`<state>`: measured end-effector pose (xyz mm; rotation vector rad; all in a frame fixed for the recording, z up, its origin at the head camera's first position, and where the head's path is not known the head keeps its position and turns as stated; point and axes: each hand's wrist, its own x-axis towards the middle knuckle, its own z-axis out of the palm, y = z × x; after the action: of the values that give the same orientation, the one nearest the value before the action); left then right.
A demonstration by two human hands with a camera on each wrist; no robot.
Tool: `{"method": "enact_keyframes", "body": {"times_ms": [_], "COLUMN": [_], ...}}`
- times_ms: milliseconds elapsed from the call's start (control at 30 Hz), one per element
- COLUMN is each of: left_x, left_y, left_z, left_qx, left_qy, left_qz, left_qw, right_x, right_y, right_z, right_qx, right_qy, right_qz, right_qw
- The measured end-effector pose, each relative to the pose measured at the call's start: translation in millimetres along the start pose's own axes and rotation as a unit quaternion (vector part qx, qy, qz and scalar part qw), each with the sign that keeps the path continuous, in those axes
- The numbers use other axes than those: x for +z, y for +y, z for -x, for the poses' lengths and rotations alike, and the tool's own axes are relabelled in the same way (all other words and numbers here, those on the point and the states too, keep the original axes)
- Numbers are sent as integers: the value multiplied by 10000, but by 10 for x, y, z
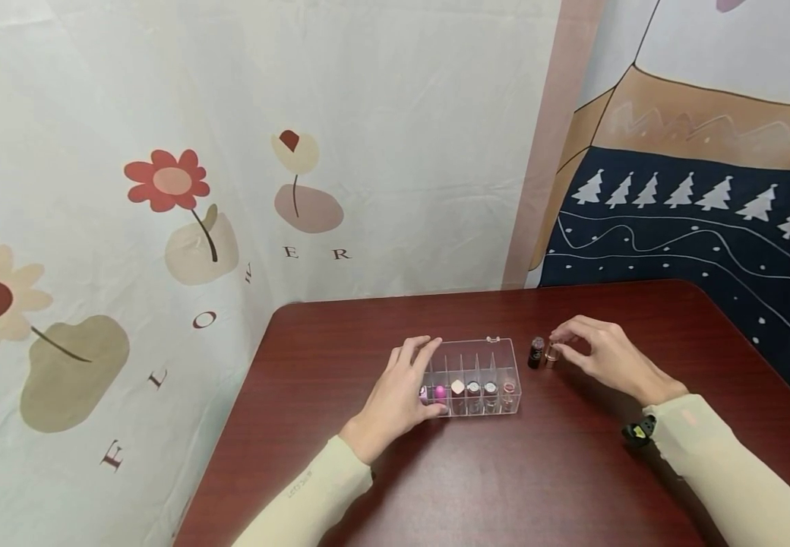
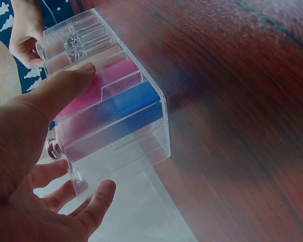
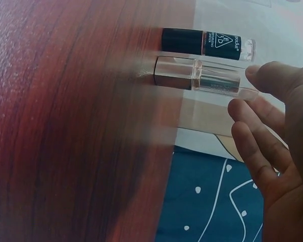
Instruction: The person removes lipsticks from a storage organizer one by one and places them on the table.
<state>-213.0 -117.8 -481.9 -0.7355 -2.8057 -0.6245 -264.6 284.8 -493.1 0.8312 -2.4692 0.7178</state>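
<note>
In the head view, the gold tube (image 1: 551,355) stands upright on the worktop (image 1: 504,479), to the right of the clear case (image 1: 516,368). The black tube (image 1: 535,354) stands just beside it, on the side toward the case. The right hand (image 1: 603,357) is the nearer one; its bent fingers are at the upper part of the gold tube. The left hand (image 1: 398,387) holds the left end of the case, the thumb at the front and the other fingers at the back. The case lies with its long axis from left to right, and several tubes stand in its compartments.

In the left wrist view, the thumb lies across the case wall and the other fingers are bent around its end. Pink and blue colours show through the plastic.

In the right wrist view, the long axis of the gold tube rises from the worktop toward the right fingers. Its transparent top is between the thumb and the forefinger; whether they pinch it or only surround it, I cannot tell. The black tube is on the thumb side, parallel and apart from the fingers.
</note>
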Motion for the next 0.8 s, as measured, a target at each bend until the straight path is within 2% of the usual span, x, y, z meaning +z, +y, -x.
{"method": "enact_keyframes", "body": {"times_ms": [333,800], "left_x": [19,12], "left_y": [-8,-6], "left_z": [4,-6], "left_qx": [22,10], "left_qy": [24,34], "left_qz": [39,48], "left_qw": [10000,10000], "right_x": [3,-44], "right_y": [12,-65], "right_z": [24,-5], "right_qx": [165,-76], "right_qy": [-185,83], "right_qz": [65,169], "right_qw": [9997,9998]}}
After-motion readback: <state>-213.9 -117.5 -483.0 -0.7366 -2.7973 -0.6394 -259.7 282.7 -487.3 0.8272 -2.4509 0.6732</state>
